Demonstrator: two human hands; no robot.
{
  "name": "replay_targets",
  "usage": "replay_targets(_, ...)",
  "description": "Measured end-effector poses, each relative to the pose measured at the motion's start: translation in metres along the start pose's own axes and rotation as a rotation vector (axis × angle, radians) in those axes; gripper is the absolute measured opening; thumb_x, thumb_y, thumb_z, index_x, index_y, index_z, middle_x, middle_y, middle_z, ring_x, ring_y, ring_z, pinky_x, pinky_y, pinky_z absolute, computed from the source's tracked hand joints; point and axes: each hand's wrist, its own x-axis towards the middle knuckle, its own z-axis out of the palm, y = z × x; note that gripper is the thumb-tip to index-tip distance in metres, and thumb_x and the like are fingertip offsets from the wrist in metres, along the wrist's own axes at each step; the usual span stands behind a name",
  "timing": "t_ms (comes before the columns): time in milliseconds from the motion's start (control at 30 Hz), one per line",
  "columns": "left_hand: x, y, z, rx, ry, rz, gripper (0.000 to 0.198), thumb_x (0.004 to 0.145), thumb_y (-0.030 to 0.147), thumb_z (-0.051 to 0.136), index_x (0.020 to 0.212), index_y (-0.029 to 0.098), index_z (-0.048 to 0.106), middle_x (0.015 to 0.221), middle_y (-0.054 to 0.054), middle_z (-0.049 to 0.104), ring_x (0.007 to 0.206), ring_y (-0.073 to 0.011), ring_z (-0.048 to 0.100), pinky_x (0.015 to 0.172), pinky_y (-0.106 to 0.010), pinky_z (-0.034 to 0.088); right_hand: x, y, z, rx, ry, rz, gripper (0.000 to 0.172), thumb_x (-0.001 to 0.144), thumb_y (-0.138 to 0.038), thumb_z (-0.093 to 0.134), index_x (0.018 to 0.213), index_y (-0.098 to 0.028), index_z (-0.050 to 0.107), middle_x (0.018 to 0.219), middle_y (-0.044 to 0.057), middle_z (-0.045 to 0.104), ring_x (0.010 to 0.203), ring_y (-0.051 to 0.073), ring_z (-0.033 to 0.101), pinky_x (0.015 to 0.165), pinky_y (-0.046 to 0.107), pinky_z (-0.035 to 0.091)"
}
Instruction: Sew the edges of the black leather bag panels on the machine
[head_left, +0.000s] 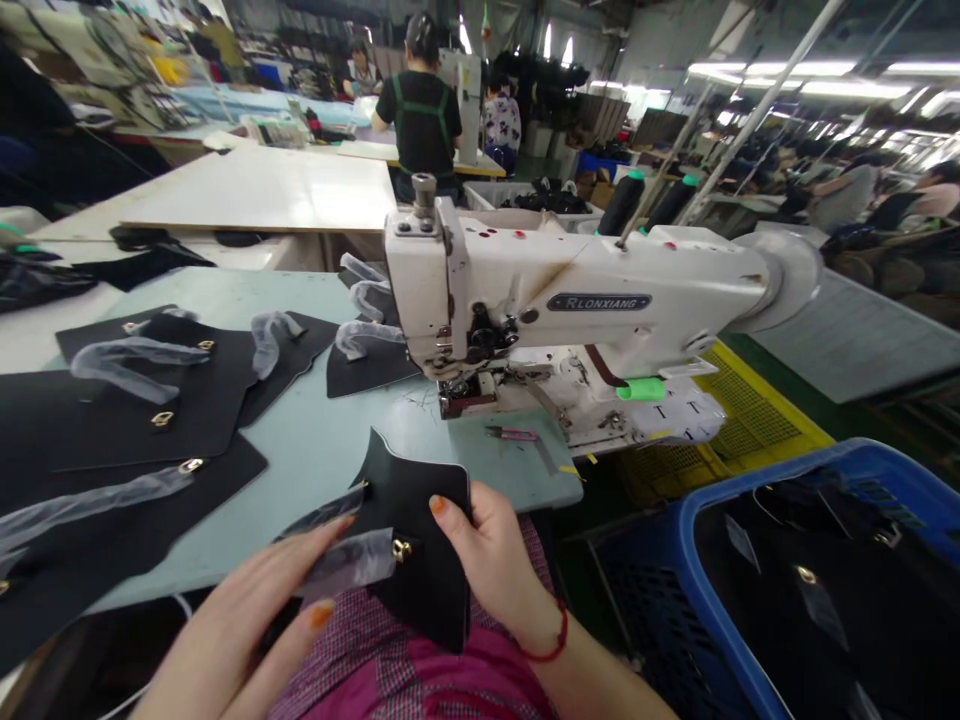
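A black leather-like bag panel point(425, 600) is tilted over my lap, at the front edge of the pale table. It carries gold buckles point(402, 549) and a handle wrapped in clear plastic point(356, 562). My right hand point(491, 545) grips the panel's right edge, thumb on top and fingers behind. At the panel's left side, my left hand point(251, 610) has its index finger and thumb apart around the wrapped handle; whether it touches the handle is unclear, and its other fingers are hidden.
A white sewing machine point(585, 280) stands ahead, with pink-handled thread snips point(512, 433) beside its needle area. More black panels point(202, 385) with wrapped handles lie on the table point(315, 420) at left. A blue basket point(694, 540) holding black pieces is at right. A person point(424, 110) stands beyond.
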Motion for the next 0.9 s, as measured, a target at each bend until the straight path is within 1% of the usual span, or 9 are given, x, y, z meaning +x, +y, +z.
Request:
replay_targets(100, 0.006, 0.025, 0.015, 0.005, -0.019, 0.038, 0.073, 0.089, 0.055, 0.048, 0.151, 0.026, 0.022, 0.143, -0.013, 0.051, 0.127, -0.0319, 0.052, 0.104, -0.049, 0.045, -0.010, 0.000, 0.012, -0.003, -0.265, -0.029, 0.037, 0.091, -0.036, 0.061, 0.124, -0.020, 0.064, 0.122, 0.008, 0.064, 0.105, 0.020, 0.063, 0.084, 0.027, 0.054)
replay_targets(200, 0.009, 0.042, 0.025, -0.127, 0.010, -0.011, 0.072, 0.089, 0.061, 0.041, 0.149, 0.025, 0.025, 0.143, -0.016, 0.049, 0.125, -0.0319, 0.053, 0.102, -0.048, 0.047, -0.014, 0.006, 0.014, -0.053, -0.405, -0.106, 0.046, 0.086, -0.033, 0.068, 0.131, -0.026, 0.058, 0.144, 0.007, 0.047, 0.123, 0.021, 0.054, 0.091, 0.028, 0.055)
replay_targets(300, 0.008, 0.047, 0.028, -0.176, 0.037, -0.073, 0.069, 0.091, 0.057, 0.042, 0.148, 0.024, 0.024, 0.146, -0.018, 0.044, 0.128, -0.0329, 0.050, 0.103, -0.050, 0.045, -0.010, 0.011, 0.015, -0.283, -0.433, -0.247, 0.037, 0.093, -0.026, 0.057, 0.130, -0.024, 0.058, 0.144, 0.008, 0.047, 0.128, 0.020, 0.050, 0.101, 0.032, 0.050)
replay_targets(433, 0.006, 0.043, 0.034, -0.170, 0.069, -0.189, 0.071, 0.095, 0.044, 0.041, 0.153, 0.020, 0.007, 0.151, -0.022, 0.035, 0.139, -0.0332, 0.036, 0.107, -0.056, 0.038, -0.009, 0.014, 0.026, -0.618, -0.444, -0.429, 0.044, 0.088, -0.012, 0.047, 0.131, -0.010, 0.054, 0.140, 0.016, 0.050, 0.130, 0.023, 0.049, 0.110, 0.040, 0.042)
replay_targets(533, 0.005, 0.040, 0.041, -0.235, 0.088, -0.258, 0.068, 0.096, 0.041, 0.039, 0.153, 0.019, 0.009, 0.152, -0.022, 0.034, 0.140, -0.0318, 0.036, 0.109, -0.056, 0.036, -0.014, 0.018, 0.039, -0.700, -0.344, -0.465, 0.045, 0.084, -0.011, 0.046, 0.128, -0.008, 0.055, 0.137, 0.018, 0.053, 0.128, 0.024, 0.051, 0.107, 0.040, 0.045)
replay_targets(667, 0.002, 0.034, 0.048, -0.273, 0.114, -0.287, 0.067, 0.096, 0.040, 0.039, 0.153, 0.015, 0.014, 0.151, -0.025, 0.035, 0.138, -0.0325, 0.038, 0.109, -0.056, 0.036, -0.015, 0.021, 0.048, -0.679, -0.252, -0.458, 0.040, 0.087, -0.011, 0.044, 0.124, -0.011, 0.058, 0.136, 0.015, 0.055, 0.127, 0.021, 0.052, 0.105, 0.036, 0.047)
replay_targets(767, 0.005, 0.027, 0.033, -0.268, 0.078, -0.214, 0.060, 0.096, 0.035, 0.040, 0.151, 0.016, 0.024, 0.146, -0.021, 0.045, 0.135, -0.0292, 0.044, 0.108, -0.050, 0.040, -0.005, 0.010, 0.043, -0.653, -0.268, -0.403, 0.032, 0.092, -0.013, 0.042, 0.115, -0.015, 0.063, 0.131, 0.011, 0.060, 0.120, 0.019, 0.058, 0.102, 0.031, 0.049)
replay_targets(833, 0.009, 0.023, 0.012, -0.238, 0.030, -0.132, 0.052, 0.096, 0.030, 0.041, 0.148, 0.023, 0.035, 0.144, -0.013, 0.049, 0.132, -0.0248, 0.048, 0.109, -0.043, 0.040, 0.003, -0.006, 0.035, -0.713, -0.310, -0.420, 0.028, 0.096, -0.015, 0.042, 0.110, -0.016, 0.065, 0.126, 0.009, 0.064, 0.115, 0.018, 0.061, 0.099, 0.030, 0.050)
replay_targets(900, 0.011, 0.021, -0.016, -0.191, -0.030, -0.052, 0.048, 0.095, 0.027, 0.044, 0.143, 0.031, 0.044, 0.142, -0.005, 0.053, 0.129, -0.0213, 0.052, 0.109, -0.037, 0.041, 0.007, -0.028, 0.026, -0.842, -0.385, -0.505, 0.026, 0.097, -0.018, 0.042, 0.106, -0.016, 0.066, 0.114, 0.009, 0.069, 0.102, 0.019, 0.066, 0.089, 0.030, 0.052)
